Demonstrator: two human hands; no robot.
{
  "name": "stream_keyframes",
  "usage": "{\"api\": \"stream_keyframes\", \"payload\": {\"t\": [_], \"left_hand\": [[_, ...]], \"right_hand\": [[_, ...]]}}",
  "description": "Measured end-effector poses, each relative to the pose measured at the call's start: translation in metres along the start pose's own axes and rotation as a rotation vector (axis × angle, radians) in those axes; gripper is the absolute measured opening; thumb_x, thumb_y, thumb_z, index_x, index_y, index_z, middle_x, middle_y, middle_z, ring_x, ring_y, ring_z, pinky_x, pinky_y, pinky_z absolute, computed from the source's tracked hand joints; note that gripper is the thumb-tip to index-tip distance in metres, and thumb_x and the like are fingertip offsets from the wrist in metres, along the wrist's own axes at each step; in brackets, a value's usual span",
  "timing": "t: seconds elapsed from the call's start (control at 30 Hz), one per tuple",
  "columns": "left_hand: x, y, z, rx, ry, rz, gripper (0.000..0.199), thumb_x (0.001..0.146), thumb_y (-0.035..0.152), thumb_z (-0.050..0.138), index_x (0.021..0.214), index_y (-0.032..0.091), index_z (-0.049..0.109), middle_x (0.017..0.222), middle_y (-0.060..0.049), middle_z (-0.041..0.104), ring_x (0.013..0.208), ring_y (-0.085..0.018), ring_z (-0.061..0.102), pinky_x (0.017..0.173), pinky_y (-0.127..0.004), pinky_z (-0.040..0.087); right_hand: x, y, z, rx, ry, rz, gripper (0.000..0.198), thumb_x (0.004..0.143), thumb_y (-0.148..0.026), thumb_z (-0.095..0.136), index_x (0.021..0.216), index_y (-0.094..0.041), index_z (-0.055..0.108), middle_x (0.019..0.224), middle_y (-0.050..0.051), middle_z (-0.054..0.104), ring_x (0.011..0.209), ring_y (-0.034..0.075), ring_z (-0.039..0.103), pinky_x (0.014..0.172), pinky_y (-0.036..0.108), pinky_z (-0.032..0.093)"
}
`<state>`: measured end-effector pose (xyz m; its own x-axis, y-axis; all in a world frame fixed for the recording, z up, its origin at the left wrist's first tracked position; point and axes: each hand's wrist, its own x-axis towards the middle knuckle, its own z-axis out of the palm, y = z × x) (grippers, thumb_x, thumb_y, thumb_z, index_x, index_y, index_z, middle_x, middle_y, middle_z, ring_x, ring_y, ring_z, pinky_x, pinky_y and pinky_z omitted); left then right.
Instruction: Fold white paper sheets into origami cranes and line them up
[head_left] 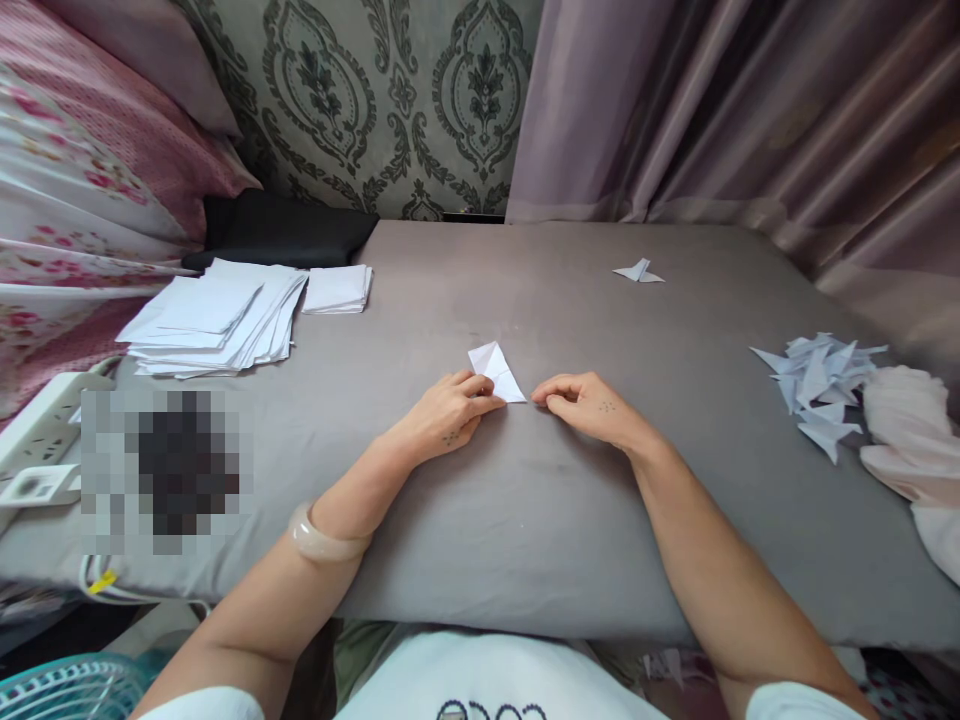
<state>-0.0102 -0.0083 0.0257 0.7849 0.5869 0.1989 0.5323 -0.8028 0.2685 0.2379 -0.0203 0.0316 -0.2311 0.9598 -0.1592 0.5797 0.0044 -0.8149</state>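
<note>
A small piece of white paper point(504, 378), folded to a pointed shape, lies on the grey tablecloth in front of me. Fingers of my left hand point(452, 412) are closed on its lower left edge and cover part of it. Just past the paper's right tip is my right hand point(589, 405), its thumb and forefinger drawn together with nothing visible between them. Several folded paper birds point(821, 380) lie heaped at the right, and a single paper bird point(639, 271) rests at the back.
A stack of white paper sheets point(214, 320) and a smaller paper stack point(337, 290) sit at the back left. Along the left edge are a power strip point(52, 425) and a pixelated patch. Pale cloth point(904, 430) bunches at the right edge; curtains hang behind.
</note>
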Motion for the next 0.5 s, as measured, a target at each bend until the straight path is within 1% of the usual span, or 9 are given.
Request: {"api": "stream_keyframes", "payload": {"t": [0.07, 0.13, 0.27, 0.33, 0.4, 0.5], "left_hand": [[0.001, 0.001, 0.001, 0.01, -0.013, -0.012, 0.042, 0.09, 0.01, 0.038, 0.12, 0.023, 0.063, 0.112, -0.011, 0.058, 0.099, -0.022, 0.051, 0.088, -0.036, 0.043], [0.003, 0.003, 0.002, 0.028, -0.031, -0.034, 0.045, 0.089, 0.009, 0.039, 0.125, 0.026, 0.06, 0.113, -0.011, 0.056, 0.097, -0.022, 0.05, 0.087, -0.037, 0.043], [0.006, 0.005, 0.004, 0.076, -0.061, -0.054, 0.051, 0.087, 0.009, 0.041, 0.13, 0.033, 0.056, 0.111, -0.011, 0.053, 0.091, -0.022, 0.049, 0.081, -0.037, 0.042], [0.005, 0.005, 0.005, 0.075, -0.028, -0.037, 0.049, 0.087, 0.008, 0.041, 0.127, 0.03, 0.058, 0.109, -0.011, 0.054, 0.094, -0.023, 0.05, 0.081, -0.037, 0.043], [0.004, 0.004, 0.007, 0.053, 0.027, -0.025, 0.043, 0.087, 0.008, 0.041, 0.121, 0.024, 0.062, 0.106, -0.011, 0.057, 0.095, -0.022, 0.052, 0.083, -0.036, 0.044], [0.003, 0.002, 0.009, 0.032, 0.092, -0.034, 0.032, 0.09, 0.012, 0.039, 0.109, 0.018, 0.065, 0.1, -0.01, 0.061, 0.091, -0.02, 0.055, 0.081, -0.033, 0.046]], "right_hand": [[0.002, 0.002, 0.003, 0.013, 0.035, 0.05, 0.026, 0.076, -0.021, 0.05, 0.085, -0.023, 0.074, 0.081, 0.001, 0.073, 0.073, 0.017, 0.065, 0.068, 0.028, 0.05], [0.003, 0.0, 0.008, 0.018, 0.076, 0.068, 0.026, 0.077, -0.023, 0.05, 0.086, -0.022, 0.074, 0.077, 0.001, 0.073, 0.071, 0.016, 0.065, 0.067, 0.027, 0.049], [0.003, -0.009, 0.02, -0.038, 0.178, 0.051, 0.023, 0.079, -0.026, 0.052, 0.089, -0.022, 0.072, 0.08, 0.001, 0.072, 0.07, 0.015, 0.063, 0.068, 0.027, 0.047], [0.002, -0.014, 0.026, -0.111, 0.238, 0.021, 0.021, 0.08, -0.03, 0.054, 0.089, -0.022, 0.071, 0.084, 0.002, 0.07, 0.069, 0.014, 0.06, 0.069, 0.028, 0.046], [0.002, -0.016, 0.033, -0.177, 0.276, -0.014, 0.02, 0.08, -0.035, 0.057, 0.09, -0.023, 0.07, 0.088, 0.002, 0.068, 0.07, 0.014, 0.059, 0.069, 0.028, 0.045], [0.003, -0.016, 0.041, -0.208, 0.304, -0.062, 0.019, 0.08, -0.036, 0.061, 0.091, -0.023, 0.068, 0.089, 0.002, 0.065, 0.068, 0.013, 0.057, 0.067, 0.028, 0.044]]}}
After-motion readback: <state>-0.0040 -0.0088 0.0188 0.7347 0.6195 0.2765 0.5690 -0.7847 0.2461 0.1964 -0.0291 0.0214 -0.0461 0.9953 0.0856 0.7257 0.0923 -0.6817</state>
